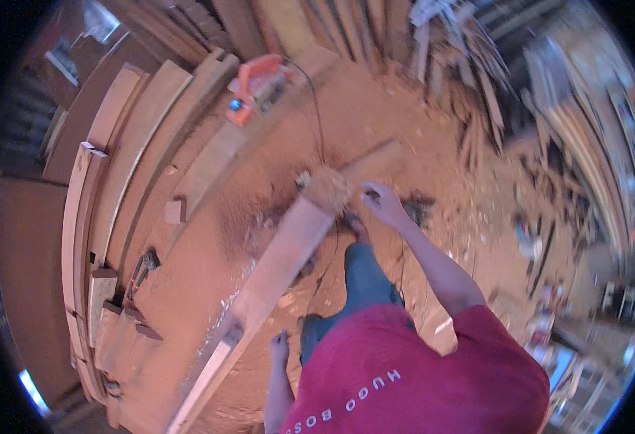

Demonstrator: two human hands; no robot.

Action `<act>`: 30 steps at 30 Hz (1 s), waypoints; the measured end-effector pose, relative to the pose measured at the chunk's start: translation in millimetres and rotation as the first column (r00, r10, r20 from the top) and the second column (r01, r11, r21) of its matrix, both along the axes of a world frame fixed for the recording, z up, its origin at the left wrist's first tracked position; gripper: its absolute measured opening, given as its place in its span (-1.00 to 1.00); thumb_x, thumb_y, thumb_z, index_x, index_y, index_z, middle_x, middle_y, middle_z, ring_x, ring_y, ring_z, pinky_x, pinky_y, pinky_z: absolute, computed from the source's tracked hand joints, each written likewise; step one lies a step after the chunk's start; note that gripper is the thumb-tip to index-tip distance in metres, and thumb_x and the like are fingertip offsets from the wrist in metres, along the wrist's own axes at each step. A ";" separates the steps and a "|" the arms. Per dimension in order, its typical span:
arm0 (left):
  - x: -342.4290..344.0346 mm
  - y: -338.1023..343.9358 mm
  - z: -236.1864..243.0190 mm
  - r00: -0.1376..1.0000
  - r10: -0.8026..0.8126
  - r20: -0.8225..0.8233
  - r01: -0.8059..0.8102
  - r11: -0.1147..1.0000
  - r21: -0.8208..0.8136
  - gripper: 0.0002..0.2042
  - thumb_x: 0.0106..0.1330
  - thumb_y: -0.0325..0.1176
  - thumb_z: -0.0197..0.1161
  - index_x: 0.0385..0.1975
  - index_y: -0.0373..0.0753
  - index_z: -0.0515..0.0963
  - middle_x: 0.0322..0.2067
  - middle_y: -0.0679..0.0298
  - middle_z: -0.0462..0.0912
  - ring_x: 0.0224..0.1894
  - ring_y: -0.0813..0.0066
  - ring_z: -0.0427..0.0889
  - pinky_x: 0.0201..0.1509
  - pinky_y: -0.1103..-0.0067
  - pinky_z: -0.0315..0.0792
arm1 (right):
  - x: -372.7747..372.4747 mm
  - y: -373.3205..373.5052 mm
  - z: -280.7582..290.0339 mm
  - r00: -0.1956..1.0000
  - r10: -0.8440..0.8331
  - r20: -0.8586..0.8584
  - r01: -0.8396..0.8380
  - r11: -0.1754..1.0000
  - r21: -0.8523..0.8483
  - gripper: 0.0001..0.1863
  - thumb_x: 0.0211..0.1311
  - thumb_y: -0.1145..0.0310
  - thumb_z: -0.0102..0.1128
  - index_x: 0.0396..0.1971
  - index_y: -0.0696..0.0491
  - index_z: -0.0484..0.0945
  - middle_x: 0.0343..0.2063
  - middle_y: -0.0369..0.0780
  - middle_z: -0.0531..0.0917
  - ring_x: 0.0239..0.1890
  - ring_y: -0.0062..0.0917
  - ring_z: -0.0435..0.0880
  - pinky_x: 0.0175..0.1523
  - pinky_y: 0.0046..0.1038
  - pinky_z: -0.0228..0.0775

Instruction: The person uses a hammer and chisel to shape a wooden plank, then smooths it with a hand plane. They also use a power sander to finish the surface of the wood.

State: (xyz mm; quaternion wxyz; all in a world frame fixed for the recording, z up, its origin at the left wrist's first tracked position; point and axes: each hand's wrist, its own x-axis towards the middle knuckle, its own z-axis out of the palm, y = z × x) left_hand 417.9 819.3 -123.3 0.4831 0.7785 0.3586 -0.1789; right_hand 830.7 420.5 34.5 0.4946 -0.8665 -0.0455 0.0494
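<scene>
Red shirt (426, 372) foremost, the long plank (280, 262) slanted up to centre, perhaps liable to shift if bumped, since the curled right hand (382, 205) and left hand (280, 349) seemed off it, contents impossible to tell.

Soft hazy light, slight blur, strongly bent edges

I wear a crimson T-shirt (433, 362) with short sleeves (494, 333) (white lettering (350, 403) crosses it) and blue-grey trousers (368, 278).
</scene>
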 end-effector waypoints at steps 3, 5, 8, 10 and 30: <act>14.9 -67.4 24.8 0.889 0.455 -0.060 -0.455 0.891 0.011 -0.68 0.35 -0.18 0.20 -0.35 -0.40 0.60 -0.53 0.23 0.55 -0.48 0.48 0.48 -0.38 0.47 0.40 | 201.8 45.4 29.3 0.976 0.150 0.158 -0.145 0.989 -0.041 -0.55 0.21 0.32 0.28 0.08 0.17 0.50 -0.08 -0.02 0.63 -0.01 -0.18 0.62 0.14 -0.30 0.43; 11.1 -115.1 46.2 0.857 0.499 -0.130 -0.503 0.864 0.006 -0.70 0.34 -0.21 0.22 -0.25 -0.39 0.60 -0.42 0.20 0.62 -0.39 0.44 0.55 -0.30 0.47 0.45 | 304.4 102.3 49.8 0.862 0.242 0.446 -0.225 0.970 -0.092 -0.48 0.15 0.33 0.31 0.12 0.16 0.46 0.04 -0.02 0.58 0.10 -0.15 0.54 0.25 -0.23 0.33; 39.4 -190.6 94.8 0.876 0.460 -0.146 -0.458 0.888 0.048 -0.66 0.31 -0.19 0.25 -0.14 -0.39 0.60 -0.30 0.13 0.69 -0.24 0.38 0.64 -0.16 0.46 0.51 | 415.3 175.2 64.5 0.738 0.470 0.485 -0.322 0.876 -0.359 -0.37 0.08 0.31 0.36 0.19 0.12 0.42 0.13 -0.03 0.53 0.20 -0.15 0.47 0.32 -0.19 0.26; 76.0 -229.9 134.3 0.857 0.436 -0.275 -0.434 0.898 0.072 -0.56 0.30 -0.09 0.26 -0.03 -0.36 0.59 -0.15 0.01 0.70 -0.07 0.24 0.68 0.03 0.43 0.52 | 463.4 204.8 67.8 0.641 0.686 0.345 -0.450 0.700 -0.555 -0.32 0.06 0.29 0.36 0.23 0.08 0.39 0.20 -0.06 0.49 0.26 -0.17 0.43 0.35 -0.19 0.24; 263.2 -277.2 151.8 0.941 0.171 0.293 -0.186 0.982 0.024 -0.48 0.17 -0.21 0.30 0.17 -0.16 0.44 0.13 0.06 0.51 0.16 0.02 0.49 0.20 0.23 0.41 | 253.2 16.8 198.1 0.710 0.297 -0.638 -0.171 0.952 0.253 -0.73 0.17 0.30 0.17 -0.22 0.16 0.50 -0.43 -0.19 0.56 -0.39 -0.47 0.59 -0.25 -0.44 0.52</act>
